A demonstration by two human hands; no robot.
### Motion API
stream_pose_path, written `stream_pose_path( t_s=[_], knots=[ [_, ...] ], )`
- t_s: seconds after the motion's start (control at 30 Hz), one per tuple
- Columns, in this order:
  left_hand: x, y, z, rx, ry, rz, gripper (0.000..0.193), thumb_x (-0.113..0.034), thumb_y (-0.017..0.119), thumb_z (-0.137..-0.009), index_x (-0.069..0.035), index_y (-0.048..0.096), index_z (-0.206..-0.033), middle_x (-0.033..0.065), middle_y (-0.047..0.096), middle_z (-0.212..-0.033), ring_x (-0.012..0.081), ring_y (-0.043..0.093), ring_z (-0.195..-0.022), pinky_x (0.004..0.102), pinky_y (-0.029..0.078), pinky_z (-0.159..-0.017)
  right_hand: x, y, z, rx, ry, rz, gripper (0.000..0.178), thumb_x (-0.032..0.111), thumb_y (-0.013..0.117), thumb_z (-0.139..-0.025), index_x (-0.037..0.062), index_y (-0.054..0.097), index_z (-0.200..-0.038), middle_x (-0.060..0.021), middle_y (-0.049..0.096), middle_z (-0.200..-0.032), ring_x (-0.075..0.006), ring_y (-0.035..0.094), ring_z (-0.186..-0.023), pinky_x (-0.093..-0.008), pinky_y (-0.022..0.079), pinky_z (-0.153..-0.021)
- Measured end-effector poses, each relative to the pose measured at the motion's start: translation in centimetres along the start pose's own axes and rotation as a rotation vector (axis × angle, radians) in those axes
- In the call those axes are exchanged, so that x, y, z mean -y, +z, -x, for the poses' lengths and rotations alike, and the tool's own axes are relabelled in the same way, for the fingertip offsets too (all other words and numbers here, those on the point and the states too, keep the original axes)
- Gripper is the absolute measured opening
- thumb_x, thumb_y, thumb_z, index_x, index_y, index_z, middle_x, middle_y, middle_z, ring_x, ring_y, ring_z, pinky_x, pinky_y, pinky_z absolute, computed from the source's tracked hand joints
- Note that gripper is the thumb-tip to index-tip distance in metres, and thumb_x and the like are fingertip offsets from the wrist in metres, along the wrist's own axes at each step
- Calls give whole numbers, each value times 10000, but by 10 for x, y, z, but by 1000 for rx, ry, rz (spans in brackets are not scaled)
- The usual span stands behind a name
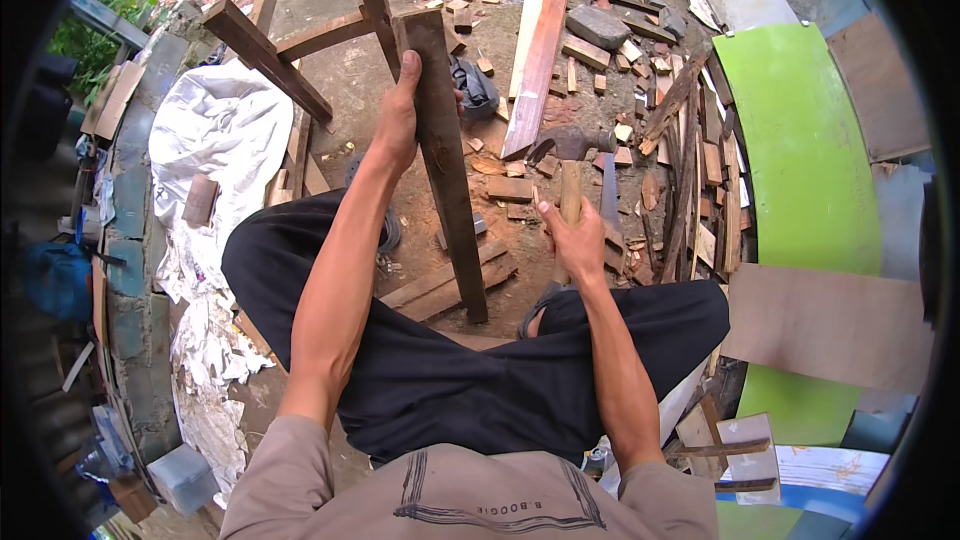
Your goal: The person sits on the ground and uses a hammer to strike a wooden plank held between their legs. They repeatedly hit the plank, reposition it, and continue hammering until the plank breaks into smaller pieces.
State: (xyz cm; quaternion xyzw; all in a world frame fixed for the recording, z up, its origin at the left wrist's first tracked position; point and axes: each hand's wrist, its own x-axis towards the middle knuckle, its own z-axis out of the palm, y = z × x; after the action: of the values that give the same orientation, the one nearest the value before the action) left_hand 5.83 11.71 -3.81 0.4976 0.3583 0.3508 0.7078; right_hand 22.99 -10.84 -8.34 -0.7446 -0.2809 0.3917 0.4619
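My left hand (pixel 402 110) is closed around the upper part of a long dark wooden plank (pixel 447 175), thumb on its near side. The plank stands upright and slightly tilted, its lower end down between my legs. In my right hand (pixel 577 238) is a claw hammer (pixel 570 172), gripped by its pale wooden handle with the dark metal head up. The hammer is apart from the plank. Just beyond the plank stands a wooden frame (pixel 322 35) of joined beams, its foot near my left knee. A saw blade (pixel 609 190) shows just right of the hammer.
White cloth (pixel 215 140) lies at the left beside a low block wall (pixel 135 230). Wood offcuts (pixel 510 188), two long boards (pixel 540 60) and a stone (pixel 598 27) litter the ground ahead. Stacked strips (pixel 705 170) and a green panel (pixel 800 130) line the right.
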Motion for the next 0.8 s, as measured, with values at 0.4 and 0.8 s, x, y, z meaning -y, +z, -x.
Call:
stream_pose_path(
  t_s=[0.4,0.8],
  knots=[
    [19,155,-29,184,-170,-223,897,-788,544,-790,72,705,-988,187,667,-922,242,627,-912,382,479,-809,1,15,-22,-50,-216,-519,579,229,849,-769,-43,498,-1141,-155,617,-1133,-220,605,-1031,-348,479,-936],
    [180,49,68,116,-92,-571,693,-599,577,-883,-12,545,-1251,186,653,-1127,290,633,-1050,400,475,-932,-42,3,-58,-319,-89,-761,496,32,723,-857,-11,473,-1284,-104,597,-1184,-202,585,-1041,-330,465,-935]
  ],
)
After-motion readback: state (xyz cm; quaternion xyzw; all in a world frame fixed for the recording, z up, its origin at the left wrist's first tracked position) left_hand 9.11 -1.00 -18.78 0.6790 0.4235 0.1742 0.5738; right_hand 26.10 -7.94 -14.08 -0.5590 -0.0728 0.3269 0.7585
